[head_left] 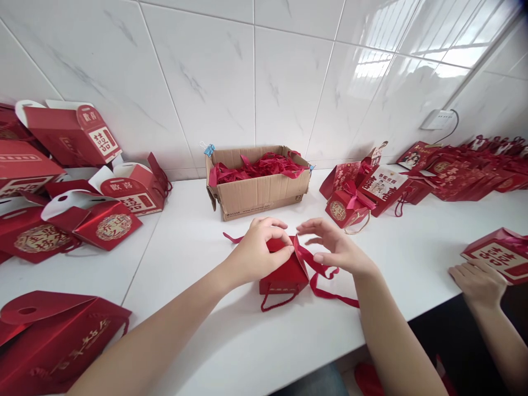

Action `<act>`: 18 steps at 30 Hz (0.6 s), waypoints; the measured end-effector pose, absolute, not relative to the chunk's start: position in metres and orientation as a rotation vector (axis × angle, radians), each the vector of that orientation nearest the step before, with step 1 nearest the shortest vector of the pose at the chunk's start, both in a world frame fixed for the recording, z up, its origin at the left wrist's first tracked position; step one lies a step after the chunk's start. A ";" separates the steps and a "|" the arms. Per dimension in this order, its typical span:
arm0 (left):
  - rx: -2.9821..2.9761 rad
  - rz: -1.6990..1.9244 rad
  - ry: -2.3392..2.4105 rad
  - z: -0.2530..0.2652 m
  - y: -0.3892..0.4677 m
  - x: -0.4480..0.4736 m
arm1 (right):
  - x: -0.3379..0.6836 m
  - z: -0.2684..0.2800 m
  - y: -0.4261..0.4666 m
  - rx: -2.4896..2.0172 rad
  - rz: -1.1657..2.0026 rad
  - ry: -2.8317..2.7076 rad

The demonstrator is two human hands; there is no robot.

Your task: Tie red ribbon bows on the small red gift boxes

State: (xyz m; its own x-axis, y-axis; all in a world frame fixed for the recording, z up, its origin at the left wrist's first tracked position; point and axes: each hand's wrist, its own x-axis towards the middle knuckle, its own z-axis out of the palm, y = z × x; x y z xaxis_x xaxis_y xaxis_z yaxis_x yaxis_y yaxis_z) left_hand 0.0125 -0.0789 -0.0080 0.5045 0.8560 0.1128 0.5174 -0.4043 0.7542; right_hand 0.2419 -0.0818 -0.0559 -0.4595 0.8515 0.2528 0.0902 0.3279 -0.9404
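Red gift box: it sits on the white worktop (193, 341) between our two hands, nearer us than the cardboard carton (264, 198) of ribbons.
Left hand (264, 248): the grip is narrow, fingers curled over the box (284, 274) top with thumb and forefinger close together; we cannot tell whether they pinch anything.
Right hand (336, 246): the grip is wide, thumb well apart from the fingers, and seems to hold nothing (the ribbon passes by the thumb, contact unclear).
Red ribbon (336, 297): it lies slack to the right of the box, one length running out of sight at our right forearm.
Slack loops: we judge the ribbon could snag or twist if that forearm drags across it, or slip loose if the left fingers ease off.
Box top: pressing too hard there could crease the card or skew the box.
Cord handle (280, 306): it hangs on the side turned towards us; the left hand hides so much that we cannot settle the long axis.
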 end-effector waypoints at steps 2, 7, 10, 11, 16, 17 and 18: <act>2.067 0.658 1.106 -0.008 -0.079 0.012 | 0.229 -0.057 -0.083 -0.824 1.036 -1.871; 2.031 0.682 1.095 -0.007 -0.078 0.013 | 0.207 -0.058 -0.090 -0.769 0.817 -1.947; 2.006 0.699 1.124 -0.002 -0.076 0.010 | 0.205 -0.058 -0.092 -0.787 0.747 -1.941; 1.990 0.718 1.136 0.001 -0.075 0.009 | 0.206 -0.058 -0.092 -0.795 0.739 -1.942; 1.841 0.941 1.128 0.021 -0.070 -0.009 | 0.209 -0.060 -0.092 -0.814 0.713 -1.979; 1.799 0.988 1.094 0.025 -0.070 -0.013 | 0.209 -0.061 -0.092 -0.816 0.719 -1.983; 1.758 1.027 1.057 0.028 -0.070 -0.017 | 0.209 -0.061 -0.092 -0.814 0.733 -1.981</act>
